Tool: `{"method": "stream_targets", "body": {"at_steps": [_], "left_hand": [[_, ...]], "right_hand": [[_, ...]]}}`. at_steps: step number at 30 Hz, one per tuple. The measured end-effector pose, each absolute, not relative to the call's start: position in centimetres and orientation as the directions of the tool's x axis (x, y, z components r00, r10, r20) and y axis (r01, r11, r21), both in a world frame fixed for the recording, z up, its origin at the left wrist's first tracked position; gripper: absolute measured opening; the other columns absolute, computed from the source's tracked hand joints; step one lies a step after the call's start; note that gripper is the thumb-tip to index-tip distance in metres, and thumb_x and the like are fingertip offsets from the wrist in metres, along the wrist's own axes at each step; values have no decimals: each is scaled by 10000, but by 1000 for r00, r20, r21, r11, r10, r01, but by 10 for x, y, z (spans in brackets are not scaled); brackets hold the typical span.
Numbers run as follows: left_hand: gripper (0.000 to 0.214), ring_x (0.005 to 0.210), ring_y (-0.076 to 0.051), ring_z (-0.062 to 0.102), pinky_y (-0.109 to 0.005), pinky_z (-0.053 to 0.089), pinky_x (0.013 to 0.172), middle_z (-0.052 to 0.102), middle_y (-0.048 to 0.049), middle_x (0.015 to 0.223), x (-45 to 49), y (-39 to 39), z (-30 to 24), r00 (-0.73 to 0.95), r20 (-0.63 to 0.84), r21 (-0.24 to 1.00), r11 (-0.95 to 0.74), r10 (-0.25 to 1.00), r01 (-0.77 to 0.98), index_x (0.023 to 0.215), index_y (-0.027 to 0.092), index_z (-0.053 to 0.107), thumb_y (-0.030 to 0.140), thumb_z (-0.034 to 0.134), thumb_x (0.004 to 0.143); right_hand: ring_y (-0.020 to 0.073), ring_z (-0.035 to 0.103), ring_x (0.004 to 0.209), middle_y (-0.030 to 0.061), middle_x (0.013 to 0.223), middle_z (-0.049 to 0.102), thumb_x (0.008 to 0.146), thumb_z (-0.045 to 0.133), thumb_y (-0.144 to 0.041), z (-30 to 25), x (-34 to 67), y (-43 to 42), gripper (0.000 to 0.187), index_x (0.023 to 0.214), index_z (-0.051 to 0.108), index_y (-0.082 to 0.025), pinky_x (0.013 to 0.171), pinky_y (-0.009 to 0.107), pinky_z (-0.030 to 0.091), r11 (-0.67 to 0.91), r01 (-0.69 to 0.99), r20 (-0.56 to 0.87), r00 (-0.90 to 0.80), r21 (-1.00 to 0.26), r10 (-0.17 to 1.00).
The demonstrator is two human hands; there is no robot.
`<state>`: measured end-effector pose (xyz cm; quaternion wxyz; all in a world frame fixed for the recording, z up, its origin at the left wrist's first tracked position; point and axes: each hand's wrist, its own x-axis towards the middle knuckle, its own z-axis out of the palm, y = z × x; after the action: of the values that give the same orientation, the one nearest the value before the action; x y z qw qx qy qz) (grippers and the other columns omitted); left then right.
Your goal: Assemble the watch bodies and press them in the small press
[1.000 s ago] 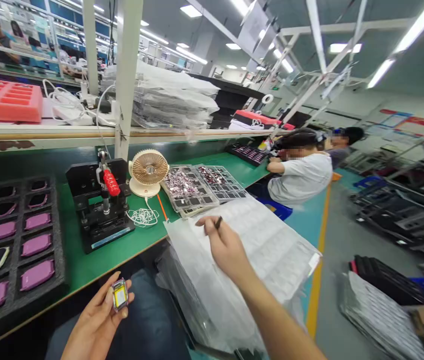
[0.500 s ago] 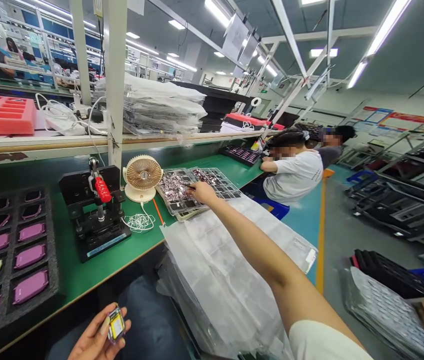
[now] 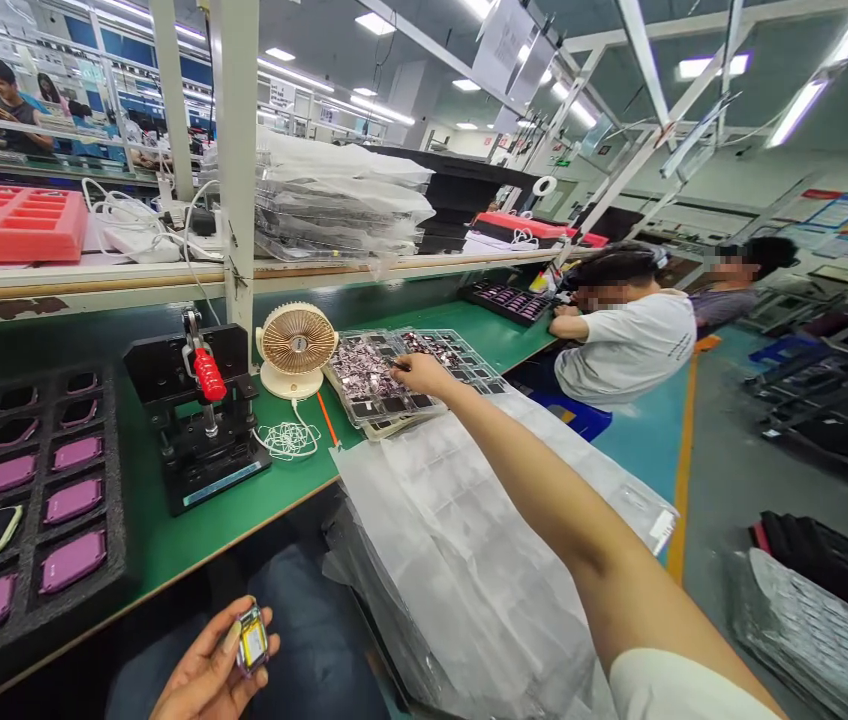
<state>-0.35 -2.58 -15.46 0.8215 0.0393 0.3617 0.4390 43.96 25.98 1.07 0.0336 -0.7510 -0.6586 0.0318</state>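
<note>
My left hand [image 3: 212, 670] sits low over my lap, fingers closed on a small square part with a yellow face [image 3: 252, 637]. My right arm stretches forward across a stack of white sheets [image 3: 469, 540]. My right hand [image 3: 418, 373] rests over the clear compartment tray [image 3: 386, 375] of small shiny parts, fingertips pinched down into one cell. What they pinch is too small to make out.
A black press jig with a red handle [image 3: 203, 415] and a small beige fan [image 3: 296, 348] stand on the green bench [image 3: 169, 530]. A black foam tray of purple parts [image 3: 26, 490] lies at left. Two other people [image 3: 630, 330] work further along the bench.
My right hand went from above the white sheets out to the clear tray and now dips its fingertips into a cell. The left hand sank lower, still holding the yellow-faced part.
</note>
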Motion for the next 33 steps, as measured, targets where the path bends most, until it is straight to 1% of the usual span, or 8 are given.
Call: {"method": "stream_targets", "body": {"at_steps": [4, 7, 9, 12, 15, 18, 26, 33], "left_hand": [[440, 1068, -350, 781, -349, 659, 809, 792, -181, 1224, 5, -18, -134, 261, -559, 411, 537, 787, -737, 1156, 192, 817, 200, 935, 732], [424, 1127, -356, 758, -373, 652, 865, 764, -199, 1273, 15, -7, -113, 184, -551, 443, 472, 814, -762, 1201, 157, 790, 283, 893, 809], [375, 1115, -351, 760, -384, 652, 864, 768, -195, 1243, 23, 1, -102, 121, -513, 474, 397, 850, -786, 1161, 144, 794, 331, 865, 844], [295, 1151, -350, 743, -432, 646, 911, 775, -146, 1189, 33, 6, -91, -46, -403, 542, 198, 914, -817, 1087, 174, 795, 344, 855, 853], [373, 1207, -339, 714, -481, 625, 985, 757, -100, 1195, 39, 0, -89, -230, -275, 615, -13, 934, -788, 1180, 236, 766, 303, 873, 830], [430, 1211, -300, 707, -484, 609, 1034, 730, -81, 1218, 39, -10, -93, -382, -91, 693, -217, 920, -688, 1251, 250, 732, 237, 855, 839], [294, 1279, -301, 628, -579, 594, 1053, 614, -81, 1239, 26, -19, -109, -537, 319, 788, -534, 781, -308, 1161, 208, 720, 101, 746, 889], [319, 1296, -318, 632, -655, 557, 1068, 601, -65, 1214, 18, -24, -119, -505, 467, 780, -607, 726, -151, 1120, 231, 712, 38, 737, 867]], "right_hand": [[229, 691, 827, 73, 826, 736, 1012, 623, -364, 28, 422, 232, 296, 887, 724, -115, 745, 311, 499, -136, 977, 64, 149, -167, 987], [235, 669, 857, 91, 850, 746, 1005, 572, -408, 24, 372, 186, 321, 929, 721, -134, 732, 292, 444, -29, 960, 122, 65, -280, 990], [205, 657, 840, 62, 889, 746, 985, 584, -508, 10, 323, 140, 369, 929, 722, -171, 741, 276, 458, 125, 800, 68, -106, -586, 992], [164, 588, 705, 18, 746, 668, 910, 673, -643, -17, 248, 65, 463, 806, 686, -193, 672, 272, 450, -60, 350, -164, -273, -935, 948], [90, 381, 487, -58, 584, 503, 848, 746, -673, -37, 193, 17, 495, 752, 624, -203, 480, 248, 296, -388, 118, -406, -293, -914, 866], [67, 223, 423, -110, 501, 355, 824, 781, -660, -42, 169, 3, 490, 765, 601, -208, 427, 258, 153, -538, -48, -503, -295, -841, 812], [51, 177, 436, -120, 476, 340, 810, 839, -568, -29, 152, -3, 452, 744, 610, -184, 450, 254, 139, -589, -254, -513, -309, -767, 801], [49, 168, 417, -126, 449, 314, 800, 844, -593, -31, 143, -11, 477, 732, 609, -183, 440, 249, 152, -608, -307, -515, -335, -732, 789]]}}
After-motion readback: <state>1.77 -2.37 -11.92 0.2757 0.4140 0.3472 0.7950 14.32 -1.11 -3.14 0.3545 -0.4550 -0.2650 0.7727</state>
